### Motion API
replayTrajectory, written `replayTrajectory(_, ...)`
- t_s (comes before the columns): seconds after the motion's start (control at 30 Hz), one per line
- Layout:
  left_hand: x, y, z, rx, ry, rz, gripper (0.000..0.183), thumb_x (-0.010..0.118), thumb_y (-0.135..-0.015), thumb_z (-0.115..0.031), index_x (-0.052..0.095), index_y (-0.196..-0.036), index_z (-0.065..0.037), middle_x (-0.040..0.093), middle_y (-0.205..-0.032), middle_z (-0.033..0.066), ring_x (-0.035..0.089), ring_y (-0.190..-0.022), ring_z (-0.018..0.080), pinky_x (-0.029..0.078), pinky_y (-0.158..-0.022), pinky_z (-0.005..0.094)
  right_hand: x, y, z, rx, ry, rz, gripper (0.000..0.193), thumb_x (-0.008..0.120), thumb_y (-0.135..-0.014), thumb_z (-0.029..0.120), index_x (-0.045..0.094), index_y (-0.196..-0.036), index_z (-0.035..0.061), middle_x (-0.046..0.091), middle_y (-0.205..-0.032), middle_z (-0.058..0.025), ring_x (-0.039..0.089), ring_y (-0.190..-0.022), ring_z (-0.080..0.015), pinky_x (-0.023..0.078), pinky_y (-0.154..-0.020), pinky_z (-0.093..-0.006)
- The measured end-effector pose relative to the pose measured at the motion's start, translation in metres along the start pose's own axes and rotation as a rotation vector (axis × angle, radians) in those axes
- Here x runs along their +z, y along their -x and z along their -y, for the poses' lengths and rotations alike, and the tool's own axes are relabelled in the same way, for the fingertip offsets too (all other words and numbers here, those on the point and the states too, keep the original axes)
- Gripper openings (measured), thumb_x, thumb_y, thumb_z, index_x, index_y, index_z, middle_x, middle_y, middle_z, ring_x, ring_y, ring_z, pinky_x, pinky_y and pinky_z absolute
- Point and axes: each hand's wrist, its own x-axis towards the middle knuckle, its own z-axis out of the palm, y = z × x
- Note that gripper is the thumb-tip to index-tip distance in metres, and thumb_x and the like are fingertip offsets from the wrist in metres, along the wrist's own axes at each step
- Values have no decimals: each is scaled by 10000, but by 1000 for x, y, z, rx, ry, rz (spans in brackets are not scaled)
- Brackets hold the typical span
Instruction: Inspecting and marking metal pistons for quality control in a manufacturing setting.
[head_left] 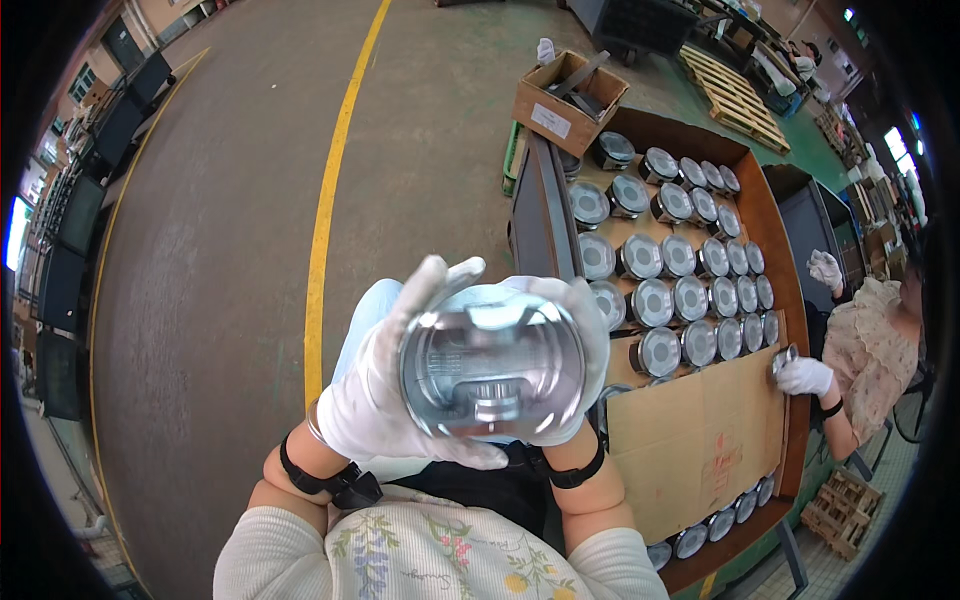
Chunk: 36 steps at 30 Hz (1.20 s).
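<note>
A shiny metal engine piston [480, 362] is held up in front of me, smeared by motion, its hollow inside toward the camera. My left hand [372, 385], in a white glove, is closed round its left side, with fingertips showing above and below it. From the right, my white-gloved right hand [588, 325] grips the other side; the piston hides part of its fingers. Just right of my right hand, many similar pistons [640, 256] stand in rows in a large crate, crowns up.
A brown cardboard sheet [690, 450] covers pistons in the near part of the crate [782, 250]. An open carton [568, 105] with dark pieces sits at its far left corner. Across the crate, a co-worker's gloved hand [803, 376] holds a small metal part. A yellow line [325, 200] crosses the floor.
</note>
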Motion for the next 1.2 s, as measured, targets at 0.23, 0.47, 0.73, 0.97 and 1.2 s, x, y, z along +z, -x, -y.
replayTrajectory(0.23,-6,7,-1,-231,-204,160,1371,941,-565,-257,-30,-1503,-16,334,-1471,216,426,-1319,326,339,-1086,408,10,10,-8,267,-460,-82,654,712,-821,78,411,-1396,5,609,-1217,-142,624,-1057,-212,499,-911,-319)
replayTrajectory(0.47,6,22,13,45,-172,47,1035,872,-657,-102,238,-1472,-23,453,-1382,223,467,-1291,367,384,-1057,418,-1,7,-7,561,-1052,-42,470,539,-951,131,423,-1385,-7,523,-1357,-127,550,-1190,-197,461,-1006,-327)
replayTrajectory(0.73,5,31,7,-456,-30,-6,623,847,-611,-21,557,-1163,-24,521,-1318,304,643,-964,321,490,-871,345,-14,1,6,571,-945,32,648,567,-924,398,424,-1355,-63,540,-1324,-166,573,-1157,-204,450,-1004,-341)
replayTrajectory(0.97,11,29,8,-275,52,-65,578,800,-657,-55,549,-1174,5,487,-1342,312,624,-1007,292,484,-870,321,-8,4,-11,446,-1111,71,447,479,-988,228,437,-1380,19,560,-1302,-119,563,-1170,-187,472,-998,-317)
replayTrajectory(1.2,26,-6,-11,-646,500,-300,322,514,-964,-401,466,-1138,-134,561,-1116,79,605,-994,181,534,-843,339,-6,9,-17,516,-959,36,425,449,-1002,233,469,-1361,6,554,-1319,-109,548,-1185,-178,430,-1033,-324)
